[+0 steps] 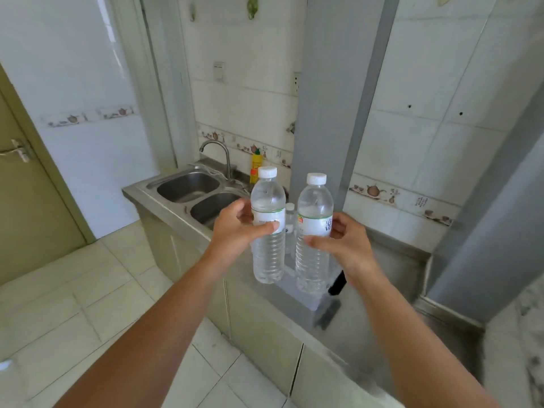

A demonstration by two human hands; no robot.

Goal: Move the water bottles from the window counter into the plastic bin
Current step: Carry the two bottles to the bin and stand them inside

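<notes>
My left hand point(240, 228) grips one water bottle point(268, 228) at the label, my right hand point(343, 240) grips another bottle point(313, 234); both upright, capped, held just above the clear plastic bin point(306, 298) below my hands. A third bottle point(290, 222) stands between them, apparently already in the bin. Best lowered straight down either side of it. A dark object point(337, 284) sits under my right wrist; the sink point(188, 187) lies beyond my left hand.
</notes>
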